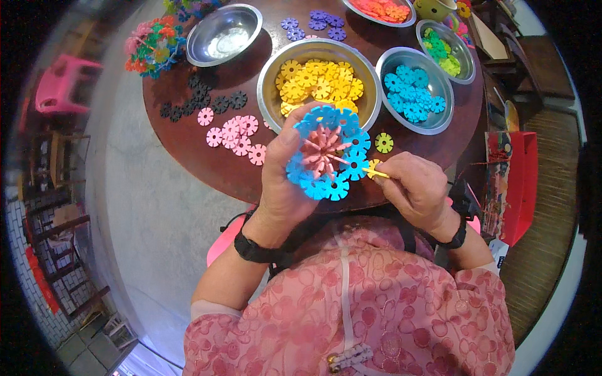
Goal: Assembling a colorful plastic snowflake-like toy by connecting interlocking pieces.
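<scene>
Bowls of round silver metal [267, 94] hold yellow and blue notched plastic discs [321, 83], before which the left hand [281, 188] grasps a blue-and-pink plastic flower [321, 153], the right hand [417, 188] pinching a yellow piece [376, 172].

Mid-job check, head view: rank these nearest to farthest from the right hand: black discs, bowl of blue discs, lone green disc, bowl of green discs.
From the right hand:
1. Lone green disc: just beyond, slightly left.
2. Bowl of blue discs: ahead.
3. Bowl of green discs: farther ahead, rightward.
4. Black discs: far left.
</scene>
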Demonstrator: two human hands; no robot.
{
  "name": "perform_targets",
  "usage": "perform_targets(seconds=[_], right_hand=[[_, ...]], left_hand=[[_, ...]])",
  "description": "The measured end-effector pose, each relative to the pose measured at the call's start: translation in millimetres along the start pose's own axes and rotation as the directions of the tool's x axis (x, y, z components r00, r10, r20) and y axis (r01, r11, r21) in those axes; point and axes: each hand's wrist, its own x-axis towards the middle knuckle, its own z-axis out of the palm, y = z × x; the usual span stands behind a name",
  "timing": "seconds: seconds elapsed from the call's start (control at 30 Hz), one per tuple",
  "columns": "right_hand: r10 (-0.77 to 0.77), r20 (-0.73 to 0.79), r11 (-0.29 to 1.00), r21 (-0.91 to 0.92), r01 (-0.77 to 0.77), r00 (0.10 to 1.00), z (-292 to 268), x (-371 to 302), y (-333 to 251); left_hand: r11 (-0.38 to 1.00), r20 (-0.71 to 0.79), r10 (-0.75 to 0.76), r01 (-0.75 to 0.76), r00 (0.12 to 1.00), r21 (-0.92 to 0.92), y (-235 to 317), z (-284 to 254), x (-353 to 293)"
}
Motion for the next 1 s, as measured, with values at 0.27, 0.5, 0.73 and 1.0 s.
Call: perform_targets(seconds=[0.27, 0.5, 0.73, 1.0], right_hand=[[-0.041, -0.043, 0.998, -0.056, 0.039, 0.998, 4, 2, -6], [-0.037, -0.071, 0.994, -0.102, 0.030, 0.997, 7, 2, -11], [-0.057, -0.022, 0.994, -0.091, 0.054, 0.998, 4, 5, -13], [-0.037, 0.012, 0.995, -0.096, 0.038, 0.999, 10, 0, -13]], left_hand=[[0.996, -0.242, 0.086, -0.076, 0.967, 0.052, -11, 2, -2], [0.997, -0.209, 0.064, -0.069, 0.976, -0.019, -14, 5, -6], [0.990, -0.127, 0.040, -0.057, 0.991, -0.132, -12, 12, -9], [0.991, -0.085, 0.060, -0.069, 0.995, -0.117, -14, 9, -9]])
